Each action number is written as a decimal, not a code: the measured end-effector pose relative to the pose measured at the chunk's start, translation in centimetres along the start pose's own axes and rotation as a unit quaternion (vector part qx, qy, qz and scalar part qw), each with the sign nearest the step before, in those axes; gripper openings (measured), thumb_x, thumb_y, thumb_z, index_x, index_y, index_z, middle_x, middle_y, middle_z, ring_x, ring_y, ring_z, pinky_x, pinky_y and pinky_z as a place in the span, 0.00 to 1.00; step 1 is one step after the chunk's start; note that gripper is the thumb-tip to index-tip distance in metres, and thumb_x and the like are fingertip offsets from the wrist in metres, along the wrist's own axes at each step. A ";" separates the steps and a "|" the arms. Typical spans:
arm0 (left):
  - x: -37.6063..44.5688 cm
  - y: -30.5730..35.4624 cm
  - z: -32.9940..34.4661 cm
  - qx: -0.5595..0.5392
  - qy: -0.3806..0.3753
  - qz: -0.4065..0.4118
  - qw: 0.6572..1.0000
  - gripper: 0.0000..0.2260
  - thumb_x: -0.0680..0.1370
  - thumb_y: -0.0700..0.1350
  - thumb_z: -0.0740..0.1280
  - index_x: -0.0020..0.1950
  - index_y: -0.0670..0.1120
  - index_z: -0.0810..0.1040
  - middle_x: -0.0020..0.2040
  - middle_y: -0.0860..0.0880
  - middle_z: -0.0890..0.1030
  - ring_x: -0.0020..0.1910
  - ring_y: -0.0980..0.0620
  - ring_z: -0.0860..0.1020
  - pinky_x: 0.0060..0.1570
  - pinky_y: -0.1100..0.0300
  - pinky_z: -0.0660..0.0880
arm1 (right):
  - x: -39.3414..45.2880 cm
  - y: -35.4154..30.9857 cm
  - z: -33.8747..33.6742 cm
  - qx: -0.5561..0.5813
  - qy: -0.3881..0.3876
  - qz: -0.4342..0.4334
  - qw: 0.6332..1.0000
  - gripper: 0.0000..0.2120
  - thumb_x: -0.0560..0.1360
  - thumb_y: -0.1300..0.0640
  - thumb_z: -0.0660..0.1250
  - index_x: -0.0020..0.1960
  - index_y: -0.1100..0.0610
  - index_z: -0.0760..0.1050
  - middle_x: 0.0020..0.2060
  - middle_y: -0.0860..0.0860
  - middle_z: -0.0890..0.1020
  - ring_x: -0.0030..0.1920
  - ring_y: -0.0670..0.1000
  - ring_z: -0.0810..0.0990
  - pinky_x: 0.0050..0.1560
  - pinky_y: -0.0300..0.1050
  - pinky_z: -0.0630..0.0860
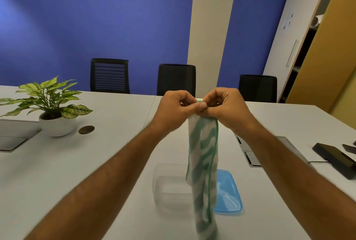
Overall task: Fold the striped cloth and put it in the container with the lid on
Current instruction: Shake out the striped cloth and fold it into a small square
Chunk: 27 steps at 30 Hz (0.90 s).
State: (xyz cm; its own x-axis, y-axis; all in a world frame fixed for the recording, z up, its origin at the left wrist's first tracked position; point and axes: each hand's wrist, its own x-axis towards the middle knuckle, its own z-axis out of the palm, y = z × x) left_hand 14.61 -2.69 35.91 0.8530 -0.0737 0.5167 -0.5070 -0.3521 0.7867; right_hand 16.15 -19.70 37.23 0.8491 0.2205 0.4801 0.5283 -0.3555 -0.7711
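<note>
The green and white striped cloth (203,164) hangs down in a long narrow fold above the white table (107,162). My left hand (176,111) and my right hand (224,108) meet at its top edge, and both pinch it there between thumb and fingers. Below and behind the cloth stands a clear plastic container (170,187) without a lid on it. The blue lid (228,193) lies flat on the table just to the container's right, partly hidden by the hanging cloth.
A potted plant (52,109) in a white bowl stands at the left, with a laptop (13,134) beside it. Black devices with a cable (335,157) lie at the right. A cable hatch (250,155) is set into the table. Three black chairs (176,79) line the far side.
</note>
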 end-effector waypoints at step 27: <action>2.1 -3.9 -8.3 0.110 0.249 0.051 0.961 0.10 0.72 0.52 0.75 0.39 0.48 0.80 0.35 0.54 0.80 0.28 0.60 0.71 0.32 0.72 0.67 | -2.5 7.2 -6.2 -0.171 -0.147 0.176 0.958 0.12 0.79 0.50 0.66 0.45 0.56 0.84 0.42 0.54 0.86 0.45 0.56 0.85 0.51 0.55 0.80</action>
State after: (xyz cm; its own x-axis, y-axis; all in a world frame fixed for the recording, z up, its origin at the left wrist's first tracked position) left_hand 17.34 6.31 36.76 0.6069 0.3185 0.7281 -0.4992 -0.5601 0.6611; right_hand 17.87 -28.41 33.04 0.9648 0.2605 0.0373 0.2199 -0.7201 -0.6581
